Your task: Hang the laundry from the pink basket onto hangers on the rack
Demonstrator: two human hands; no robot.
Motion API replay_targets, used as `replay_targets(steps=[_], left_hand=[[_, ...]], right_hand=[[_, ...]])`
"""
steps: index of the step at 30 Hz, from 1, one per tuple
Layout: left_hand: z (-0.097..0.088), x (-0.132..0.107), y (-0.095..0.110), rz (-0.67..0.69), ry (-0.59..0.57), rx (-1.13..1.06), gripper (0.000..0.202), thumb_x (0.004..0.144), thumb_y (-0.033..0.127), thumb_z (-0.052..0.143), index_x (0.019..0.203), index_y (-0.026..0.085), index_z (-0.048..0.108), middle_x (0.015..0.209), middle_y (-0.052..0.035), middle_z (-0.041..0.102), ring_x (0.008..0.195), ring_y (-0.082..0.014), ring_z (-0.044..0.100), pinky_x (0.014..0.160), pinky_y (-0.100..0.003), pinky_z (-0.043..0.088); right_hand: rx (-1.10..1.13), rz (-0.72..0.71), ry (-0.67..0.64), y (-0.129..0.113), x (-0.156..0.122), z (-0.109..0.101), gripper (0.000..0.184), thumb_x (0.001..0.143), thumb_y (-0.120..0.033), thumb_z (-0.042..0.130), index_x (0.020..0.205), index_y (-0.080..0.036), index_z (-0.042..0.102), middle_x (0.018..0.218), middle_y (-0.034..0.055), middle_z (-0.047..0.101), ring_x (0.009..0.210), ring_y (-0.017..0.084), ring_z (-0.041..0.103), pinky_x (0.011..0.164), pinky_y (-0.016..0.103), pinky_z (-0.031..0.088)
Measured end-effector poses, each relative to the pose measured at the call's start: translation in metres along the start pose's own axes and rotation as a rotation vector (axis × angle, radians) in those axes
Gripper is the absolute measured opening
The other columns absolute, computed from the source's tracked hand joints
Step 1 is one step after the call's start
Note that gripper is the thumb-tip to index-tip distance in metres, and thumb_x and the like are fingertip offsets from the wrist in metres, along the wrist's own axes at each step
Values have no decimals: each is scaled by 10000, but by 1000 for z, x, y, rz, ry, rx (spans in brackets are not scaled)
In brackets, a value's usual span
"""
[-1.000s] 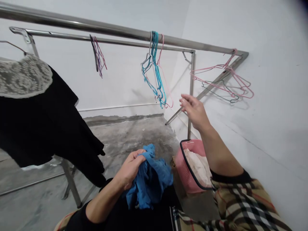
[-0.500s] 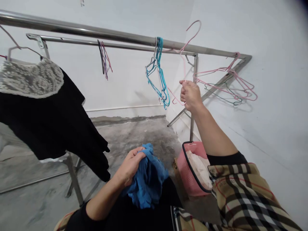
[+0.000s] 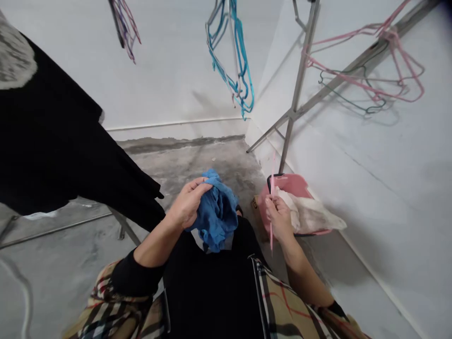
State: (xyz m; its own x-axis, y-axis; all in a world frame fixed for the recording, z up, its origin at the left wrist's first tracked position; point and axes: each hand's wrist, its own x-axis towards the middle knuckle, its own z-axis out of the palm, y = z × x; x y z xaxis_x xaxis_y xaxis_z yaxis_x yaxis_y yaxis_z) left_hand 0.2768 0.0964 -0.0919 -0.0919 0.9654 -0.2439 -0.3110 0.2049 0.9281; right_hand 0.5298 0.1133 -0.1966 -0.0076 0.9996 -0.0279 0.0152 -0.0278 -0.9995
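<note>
Head view: we see the fingers of our left hand [image 3: 187,202], toward 8 o'clock, pinching a bunched blue cloth [image 3: 217,214] that hangs at 6 o'clock, just below the centre and above our lap. At 4 o'clock our right hand [image 3: 281,219] has its fingers closed round a pink hanger [image 3: 272,183], which we see nearly edge-on and upright. Behind that hand sits a pink basket [image 3: 263,209], with white fabric [image 3: 310,212] inside it and draped over its rim toward 3 o'clock. Blue hangers [image 3: 243,66] dangle in a cluster at 12 o'clock, and more pink hangers [image 3: 391,36] hang on the metal frame at 2 o'clock. A black garment [image 3: 70,132] fills our view around 9 o'clock.
</note>
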Motion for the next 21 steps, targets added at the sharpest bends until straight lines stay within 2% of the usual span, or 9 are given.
replay_targets(steps=[2, 6, 9, 11, 13, 16, 18, 21], left_hand=[[8, -1, -1, -16, -34, 33, 175, 686, 340, 673, 725, 186, 602, 641, 22, 612, 619, -139, 593, 653, -271, 487], [25, -5, -6, -93, -136, 73, 223, 662, 370, 694, 673, 186, 570, 600, 32, 563, 545, -106, 521, 576, -238, 445], [27, -3, -11, -88, -168, 109, 236, 675, 387, 676, 660, 191, 545, 571, 40, 517, 518, -99, 477, 540, -228, 411], [20, 2, -16, 0, -121, 203, 228, 728, 390, 628, 661, 197, 526, 552, 49, 474, 499, -94, 434, 518, -223, 376], [7, 10, -20, 193, -47, 447, 195, 773, 355, 594, 673, 199, 535, 571, 42, 483, 529, -104, 443, 541, -228, 364], [-13, 19, -28, 492, 38, 989, 86, 781, 278, 613, 747, 199, 616, 722, -4, 612, 684, -155, 550, 628, -259, 375], [-21, 23, -33, 571, 83, 1265, 81, 807, 260, 603, 832, 208, 660, 846, -40, 663, 778, -195, 594, 640, -278, 369], [-24, 26, -38, 596, 150, 1444, 160, 862, 253, 548, 954, 210, 672, 958, -81, 668, 870, -233, 615, 643, -292, 377]], right_hand=[[21, 42, -10, -1, -3, 9, 358, 797, -502, 649, 939, -240, 450, 616, -96, 322, 445, 68, 259, 403, 221, 207], [-108, -93, -81, 0, 1, 32, 442, 648, -356, 771, 936, -242, 455, 823, -43, 531, 528, 73, 358, 496, 240, 343], [-256, -153, -140, 0, 8, 40, 273, 691, -311, 689, 850, -229, 483, 761, -32, 534, 562, 103, 402, 546, 264, 364], [-296, -210, -101, -6, 14, 36, 137, 735, -288, 597, 776, -222, 484, 688, -33, 497, 596, 123, 433, 589, 276, 378], [-269, -254, 4, -18, 18, 27, 96, 751, -278, 560, 764, -217, 487, 675, -37, 467, 604, 121, 426, 605, 274, 377], [-202, -288, 114, -42, 18, 14, 112, 757, -268, 581, 793, -217, 489, 702, -43, 434, 609, 110, 397, 602, 257, 369], [-170, -292, 129, -56, 15, 11, 125, 763, -264, 594, 794, -223, 480, 710, -40, 435, 618, 112, 399, 598, 252, 370], [-154, -280, 137, -69, 9, 12, 156, 747, -265, 627, 790, -230, 481, 702, -36, 462, 619, 120, 417, 576, 253, 371]])
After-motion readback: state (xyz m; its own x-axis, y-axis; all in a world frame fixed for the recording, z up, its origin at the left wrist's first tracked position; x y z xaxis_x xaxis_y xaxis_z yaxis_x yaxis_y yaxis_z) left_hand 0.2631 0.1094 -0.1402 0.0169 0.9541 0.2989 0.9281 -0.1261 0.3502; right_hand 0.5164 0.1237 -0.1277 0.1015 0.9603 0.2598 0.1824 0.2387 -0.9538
